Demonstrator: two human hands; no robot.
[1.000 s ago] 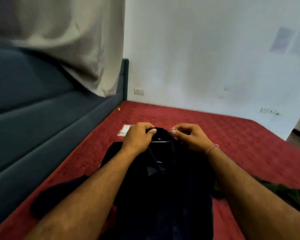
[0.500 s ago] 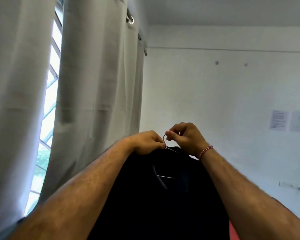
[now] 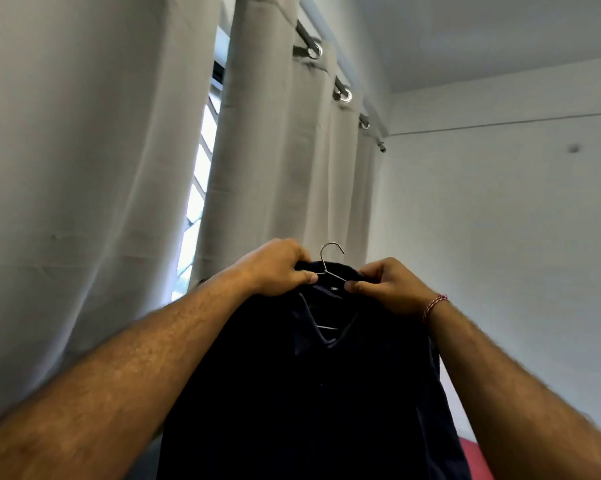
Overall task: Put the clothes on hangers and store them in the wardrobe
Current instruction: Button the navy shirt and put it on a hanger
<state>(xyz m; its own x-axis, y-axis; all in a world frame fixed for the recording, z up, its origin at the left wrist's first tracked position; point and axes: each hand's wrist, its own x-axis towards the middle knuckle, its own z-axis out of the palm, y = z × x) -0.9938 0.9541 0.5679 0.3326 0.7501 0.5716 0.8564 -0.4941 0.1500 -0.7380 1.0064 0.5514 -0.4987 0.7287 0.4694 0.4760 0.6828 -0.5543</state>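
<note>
A dark navy shirt (image 3: 313, 393) hangs on a thin metal wire hanger (image 3: 331, 268), held up in the air in front of the person, in the lower middle of the view. The hanger's hook (image 3: 330, 249) stands free above the collar, between the two hands, and part of the wire shows again lower down inside the open neck of the shirt. The cloth falls straight down from the shoulders and runs out of the bottom of the picture between the two bare forearms.

The left hand (image 3: 278, 268) grips the left shoulder of the shirt beside the collar, its fingers curled over the cloth and the thumb pressed against it from the front. The right hand (image 3: 389, 285) pinches the right shoulder of the shirt in the same way, fingers bent tightly on the fabric just beside the wire. A red and white thread bracelet (image 3: 434, 304) circles the right wrist.

Behind the shirt hang pale grey curtains (image 3: 278, 161) on a rail with metal eyelets (image 3: 314, 50), and a narrow strip of bright window (image 3: 197, 209) shows between two panels. To the right is a plain white wall (image 3: 500, 220), and a small patch of red bed cover (image 3: 474, 459) shows at the bottom right
</note>
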